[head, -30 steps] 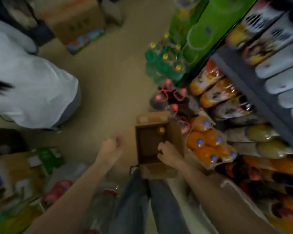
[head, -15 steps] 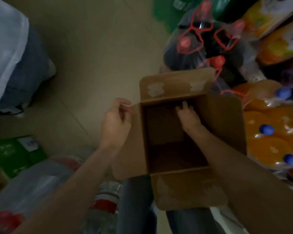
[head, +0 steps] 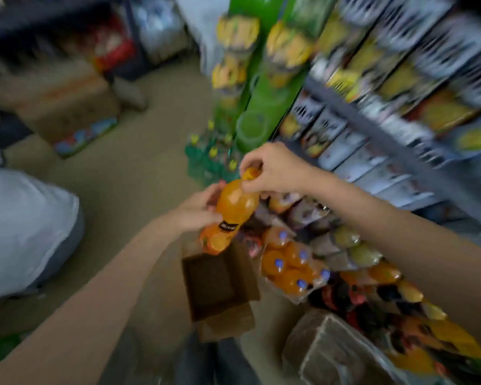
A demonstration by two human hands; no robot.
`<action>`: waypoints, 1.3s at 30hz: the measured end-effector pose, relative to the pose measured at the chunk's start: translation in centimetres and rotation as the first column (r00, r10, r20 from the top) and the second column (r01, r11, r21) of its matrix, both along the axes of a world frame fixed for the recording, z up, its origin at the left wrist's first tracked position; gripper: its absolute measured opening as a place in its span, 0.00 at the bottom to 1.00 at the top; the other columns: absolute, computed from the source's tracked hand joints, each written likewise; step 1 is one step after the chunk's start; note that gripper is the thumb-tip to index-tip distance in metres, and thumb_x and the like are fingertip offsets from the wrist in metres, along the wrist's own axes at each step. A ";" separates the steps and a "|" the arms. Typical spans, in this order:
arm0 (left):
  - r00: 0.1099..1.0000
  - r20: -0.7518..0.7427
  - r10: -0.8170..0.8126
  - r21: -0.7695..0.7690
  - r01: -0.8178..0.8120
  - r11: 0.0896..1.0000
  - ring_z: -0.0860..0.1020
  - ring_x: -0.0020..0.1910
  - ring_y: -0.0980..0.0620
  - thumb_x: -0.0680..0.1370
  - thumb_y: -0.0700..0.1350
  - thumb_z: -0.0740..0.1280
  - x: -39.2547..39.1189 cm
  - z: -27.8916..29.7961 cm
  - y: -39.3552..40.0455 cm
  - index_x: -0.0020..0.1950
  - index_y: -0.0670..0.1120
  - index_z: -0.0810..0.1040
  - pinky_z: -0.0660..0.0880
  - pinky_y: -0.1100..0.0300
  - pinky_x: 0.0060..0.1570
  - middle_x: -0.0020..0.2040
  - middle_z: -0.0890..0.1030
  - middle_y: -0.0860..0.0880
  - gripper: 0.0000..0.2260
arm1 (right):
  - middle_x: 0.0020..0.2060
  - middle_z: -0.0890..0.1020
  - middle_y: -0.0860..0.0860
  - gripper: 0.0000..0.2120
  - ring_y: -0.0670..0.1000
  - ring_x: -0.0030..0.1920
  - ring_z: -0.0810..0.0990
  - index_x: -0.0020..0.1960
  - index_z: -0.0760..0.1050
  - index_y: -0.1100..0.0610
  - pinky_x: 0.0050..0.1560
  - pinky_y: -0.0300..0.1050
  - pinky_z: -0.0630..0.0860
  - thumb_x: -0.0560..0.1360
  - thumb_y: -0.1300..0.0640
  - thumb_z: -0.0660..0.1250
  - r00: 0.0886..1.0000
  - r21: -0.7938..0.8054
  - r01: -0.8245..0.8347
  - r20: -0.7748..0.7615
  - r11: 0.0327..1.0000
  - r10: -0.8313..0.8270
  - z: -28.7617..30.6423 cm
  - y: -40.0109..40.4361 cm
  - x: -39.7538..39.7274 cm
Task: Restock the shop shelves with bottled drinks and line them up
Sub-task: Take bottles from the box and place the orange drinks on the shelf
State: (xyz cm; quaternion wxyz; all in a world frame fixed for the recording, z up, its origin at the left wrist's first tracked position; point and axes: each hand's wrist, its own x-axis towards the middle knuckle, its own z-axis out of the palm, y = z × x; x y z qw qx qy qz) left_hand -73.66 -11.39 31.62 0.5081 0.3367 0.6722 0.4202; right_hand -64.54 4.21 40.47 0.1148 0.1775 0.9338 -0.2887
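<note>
An orange drink bottle [head: 235,208] with a black label hangs tilted above an open cardboard box [head: 220,284] on the floor. My right hand [head: 272,168] pinches the bottle at its orange cap. My left hand [head: 199,211] grips the bottle's body from the left. The box's inside looks dark and I see no bottle in it. The shop shelves [head: 372,129] run along the right, blurred, stocked with bottles and packs.
A shrink-wrapped pack of orange bottles with blue caps [head: 292,269] lies right of the box. Green bottles [head: 211,159] stand on the floor beyond. A person in white [head: 25,223] crouches at left. Cardboard cartons [head: 64,107] sit at the back left; another box [head: 331,354] is near right.
My right hand was down inside the box and my left held its flap. Now both hands hold an orange bottle raised above the box, and my view has lifted toward the shelves.
</note>
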 end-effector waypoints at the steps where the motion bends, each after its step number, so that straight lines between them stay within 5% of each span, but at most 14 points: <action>1: 0.996 -0.042 -0.076 0.023 0.077 0.997 0.73 0.46 0.66 0.59 0.43 0.70 -0.1 3.8 0.8 0.69 0.40 0.60 0.70 0.77 0.43 0.54 0.73 0.51 0.40 | 0.28 0.79 0.52 0.04 0.43 0.26 0.75 0.38 0.78 0.56 0.30 0.34 0.69 0.66 0.57 0.72 0.999 0.010 0.029 -0.046 1.000 -0.029 4.8 0.5 0.3; 3: 0.975 -0.140 -0.171 0.092 0.184 0.979 0.73 0.50 0.65 0.62 0.45 0.75 0.3 11.3 2.8 0.69 0.44 0.59 0.69 0.77 0.45 0.56 0.72 0.52 0.40 | 0.23 0.78 0.53 0.06 0.46 0.23 0.74 0.36 0.78 0.60 0.30 0.38 0.72 0.67 0.57 0.72 0.982 0.048 0.115 -0.154 0.992 -0.107 13.2 0.8 1.7; 6: 0.952 -0.273 -0.139 0.245 0.208 0.947 0.75 0.49 0.61 0.67 0.34 0.74 2.5 20.1 5.3 0.62 0.45 0.68 0.71 0.73 0.48 0.52 0.77 0.52 0.27 | 0.29 0.78 0.55 0.12 0.42 0.27 0.71 0.40 0.79 0.63 0.33 0.39 0.68 0.68 0.53 0.74 0.882 0.116 0.298 -0.413 0.948 -0.227 22.0 0.6 5.0; 9: 0.952 -0.300 -0.061 0.357 0.171 0.918 0.78 0.42 0.63 0.66 0.37 0.76 4.6 26.4 7.5 0.54 0.48 0.72 0.73 0.66 0.47 0.46 0.79 0.54 0.22 | 0.40 0.79 0.49 0.17 0.41 0.33 0.75 0.54 0.77 0.56 0.37 0.39 0.74 0.68 0.51 0.74 0.690 -0.102 0.418 -0.611 0.903 -0.388 26.4 0.1 10.4; 11: 0.959 -0.280 -0.031 0.410 0.149 0.900 0.79 0.41 0.66 0.62 0.46 0.80 5.8 29.6 9.0 0.53 0.47 0.73 0.75 0.65 0.48 0.45 0.80 0.54 0.25 | 0.50 0.79 0.49 0.24 0.47 0.45 0.79 0.61 0.73 0.54 0.47 0.46 0.77 0.69 0.50 0.73 0.725 -0.131 0.460 -0.517 0.878 -0.456 26.2 0.1 14.5; 13: 0.974 -0.225 -0.038 0.440 0.137 0.888 0.80 0.51 0.53 0.52 0.55 0.80 7.6 32.4 10.5 0.55 0.48 0.75 0.76 0.53 0.56 0.51 0.82 0.49 0.34 | 0.60 0.75 0.48 0.30 0.49 0.55 0.77 0.66 0.68 0.52 0.55 0.47 0.77 0.68 0.48 0.74 0.770 -0.166 0.497 -0.369 0.852 -0.521 24.5 0.0 17.9; 15: 0.983 -0.151 -0.101 0.464 0.161 0.871 0.79 0.55 0.46 0.57 0.50 0.80 10.1 34.7 12.1 0.54 0.51 0.75 0.76 0.48 0.56 0.53 0.82 0.47 0.28 | 0.62 0.73 0.47 0.33 0.48 0.59 0.75 0.67 0.66 0.51 0.59 0.46 0.75 0.66 0.46 0.75 0.685 -0.226 0.564 -0.409 0.794 -0.603 23.1 0.0 20.0; 18: 0.962 -0.194 -0.190 0.473 0.262 0.841 0.78 0.55 0.48 0.67 0.39 0.75 14.5 36.5 15.1 0.56 0.48 0.75 0.75 0.51 0.56 0.53 0.81 0.48 0.20 | 0.55 0.73 0.46 0.31 0.46 0.56 0.74 0.65 0.67 0.54 0.52 0.36 0.72 0.66 0.49 0.76 0.503 -0.211 0.670 -0.576 0.712 -0.644 23.5 1.0 21.9; 22: 0.899 -0.332 -0.286 0.471 0.421 0.775 0.76 0.55 0.53 0.68 0.41 0.75 20.5 37.9 19.7 0.60 0.49 0.72 0.73 0.59 0.53 0.55 0.78 0.51 0.23 | 0.47 0.78 0.48 0.20 0.45 0.45 0.75 0.56 0.70 0.54 0.37 0.26 0.69 0.68 0.56 0.74 0.355 -0.166 0.770 -0.691 0.616 -0.630 25.0 4.2 26.0; 28: 0.812 -0.433 -0.392 0.415 0.566 0.712 0.74 0.61 0.53 0.66 0.46 0.77 27.5 37.9 28.8 0.67 0.49 0.69 0.71 0.53 0.63 0.62 0.76 0.50 0.31 | 0.43 0.81 0.48 0.20 0.49 0.43 0.79 0.53 0.73 0.52 0.41 0.43 0.75 0.65 0.51 0.75 0.288 -0.038 0.883 -0.743 0.468 -0.604 25.4 11.7 34.9; 30: 0.835 -0.424 -0.351 0.421 0.525 0.740 0.73 0.61 0.54 0.69 0.44 0.75 29.4 37.4 31.4 0.67 0.47 0.68 0.71 0.57 0.62 0.63 0.74 0.50 0.29 | 0.44 0.81 0.49 0.20 0.50 0.44 0.80 0.53 0.74 0.53 0.43 0.47 0.76 0.65 0.49 0.75 0.264 0.004 0.919 -0.749 0.394 -0.607 25.2 14.4 37.8; 34: 0.888 -0.459 -0.019 0.452 0.252 0.856 0.74 0.61 0.49 0.73 0.43 0.71 30.8 35.0 36.6 0.66 0.44 0.67 0.70 0.57 0.60 0.62 0.74 0.47 0.24 | 0.45 0.80 0.53 0.20 0.54 0.48 0.79 0.52 0.71 0.56 0.45 0.46 0.75 0.66 0.51 0.75 0.239 0.013 0.949 -0.683 0.315 -0.690 24.0 19.1 41.9; 39: 0.832 -0.555 0.005 0.385 0.252 0.888 0.71 0.65 0.46 0.72 0.47 0.72 32.0 31.8 40.4 0.70 0.46 0.63 0.68 0.53 0.64 0.67 0.71 0.46 0.30 | 0.50 0.80 0.55 0.28 0.56 0.52 0.79 0.61 0.69 0.60 0.49 0.48 0.75 0.67 0.50 0.74 0.229 -0.016 0.949 -0.655 0.316 -0.720 22.9 23.8 41.8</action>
